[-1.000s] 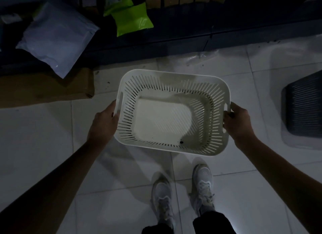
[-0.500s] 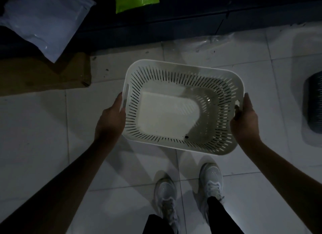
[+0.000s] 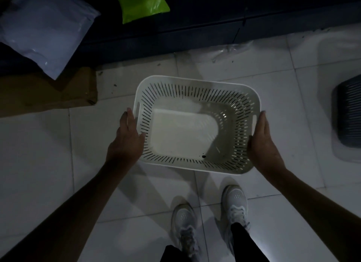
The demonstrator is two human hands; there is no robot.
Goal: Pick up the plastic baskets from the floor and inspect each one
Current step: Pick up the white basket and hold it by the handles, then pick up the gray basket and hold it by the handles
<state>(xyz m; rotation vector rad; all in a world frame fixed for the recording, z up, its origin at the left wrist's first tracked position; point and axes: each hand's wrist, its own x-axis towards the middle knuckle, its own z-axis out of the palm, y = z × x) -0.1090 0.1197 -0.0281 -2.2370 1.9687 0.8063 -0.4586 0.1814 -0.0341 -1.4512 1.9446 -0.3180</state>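
A white plastic basket (image 3: 183, 138) with slotted sides and a solid bottom is held level above the tiled floor, its opening facing up at me. My left hand (image 3: 127, 138) presses flat against its left short side below the handle slot, fingers extended. My right hand (image 3: 263, 142) presses against the right short side the same way. A small dark speck lies inside near the front wall. A dark slotted basket (image 3: 347, 113) lies on the floor at the right edge, partly cut off.
A dark shelf base (image 3: 195, 31) runs across the top. A white mailer bag (image 3: 45, 27), a green bag (image 3: 142, 4) and flattened brown cardboard (image 3: 48, 97) lie at the upper left. My two white shoes (image 3: 211, 215) stand on the pale floor tiles (image 3: 39, 164).
Both hands have shifted from gripping the handle slots to pressing flat on the basket's sides. The basket has dropped slightly and levelled in the view.
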